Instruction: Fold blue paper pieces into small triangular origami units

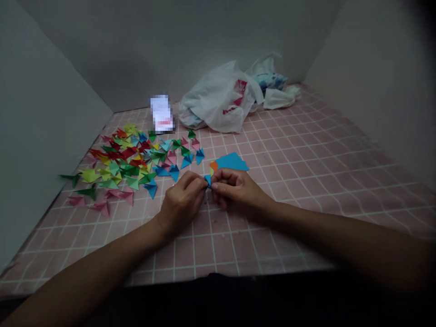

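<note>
A small piece of folded blue paper (208,180) is pinched between both hands above the table. My left hand (184,197) is closed on its left side, with the thumb and forefinger pressed together. On the right side, the fingertips of my right hand (235,188) grip the same paper. Most of the folded piece is hidden by the fingers. Just behind my right hand lie flat blue paper sheets (233,161), with an orange sheet (213,167) showing at their left edge.
Many folded paper cranes (127,170) in several colours lie scattered at the left. Behind them a lit phone (162,113), its screen blurred, leans upright. White plastic bags (218,97) sit at the back. A pink checked cloth (289,172) covers the table, with pale walls around it.
</note>
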The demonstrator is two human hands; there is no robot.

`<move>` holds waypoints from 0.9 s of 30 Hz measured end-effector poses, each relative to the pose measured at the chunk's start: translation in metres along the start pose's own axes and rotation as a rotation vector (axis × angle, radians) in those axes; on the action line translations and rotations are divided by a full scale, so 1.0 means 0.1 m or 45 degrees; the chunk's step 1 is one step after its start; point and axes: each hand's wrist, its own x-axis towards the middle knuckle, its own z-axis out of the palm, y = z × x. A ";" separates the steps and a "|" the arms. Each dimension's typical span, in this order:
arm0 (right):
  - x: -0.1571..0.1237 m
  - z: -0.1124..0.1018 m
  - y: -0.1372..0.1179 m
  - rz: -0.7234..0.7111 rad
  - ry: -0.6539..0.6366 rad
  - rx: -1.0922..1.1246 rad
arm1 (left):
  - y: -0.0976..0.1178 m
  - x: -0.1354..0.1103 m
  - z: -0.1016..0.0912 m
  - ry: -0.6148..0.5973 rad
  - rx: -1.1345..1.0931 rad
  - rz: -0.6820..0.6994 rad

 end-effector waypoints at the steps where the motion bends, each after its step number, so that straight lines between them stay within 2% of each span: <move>1: 0.00 0.00 0.00 0.002 -0.004 0.006 | 0.00 0.00 0.00 0.000 0.002 0.002; 27: 0.02 -0.02 0.02 0.032 -0.011 0.050 | 0.01 0.03 -0.01 0.001 -0.077 -0.057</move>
